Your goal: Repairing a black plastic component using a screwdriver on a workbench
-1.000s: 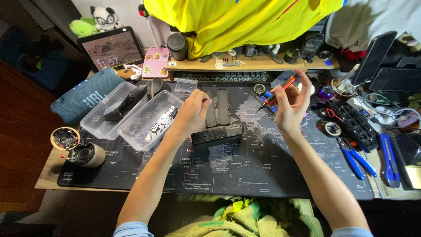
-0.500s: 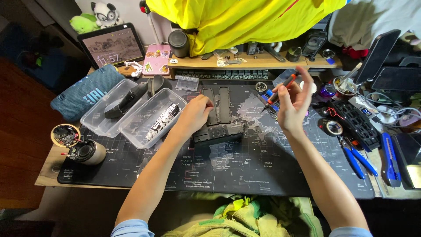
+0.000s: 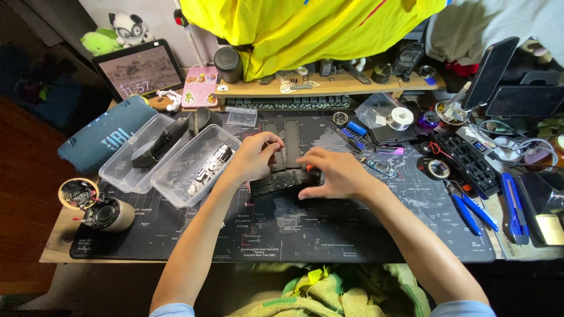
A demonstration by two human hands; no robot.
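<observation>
Item: black ridged part (image 3: 276, 183), flat and oblong, lying at the middle of the dark map-printed mat (image 3: 352, 229) that covers the desk (image 3: 53, 240).

Left hand (image 3: 255, 155): fingers curled, resting on the upper left of the black ridged part and on the lower end of two dark upright strips (image 3: 284, 141) just behind it. Whether it pinches anything cannot be told.

Right hand (image 3: 332, 174): palm down, fingers bent over the right end of the black ridged part; a small orange-red piece (image 3: 309, 168) shows at the fingertips, its kind too hidden to tell.

Left of the hands: two clear plastic tubs (image 3: 176, 176) side by side, one with a patterned object, one with a black piece. Further left: a blue-grey cylindrical speaker (image 3: 106, 141), and near the desk's front corner an opened round device (image 3: 97, 208).

Right of the hands: a small circuit board (image 3: 379, 167), a roll of black tape (image 3: 437, 169), blue-handled pliers (image 3: 467, 205), a blue utility knife (image 3: 512, 205).

Rear: a wooden shelf (image 3: 329, 88), a tablet (image 3: 141, 70), yellow cloth (image 3: 311, 29).
</observation>
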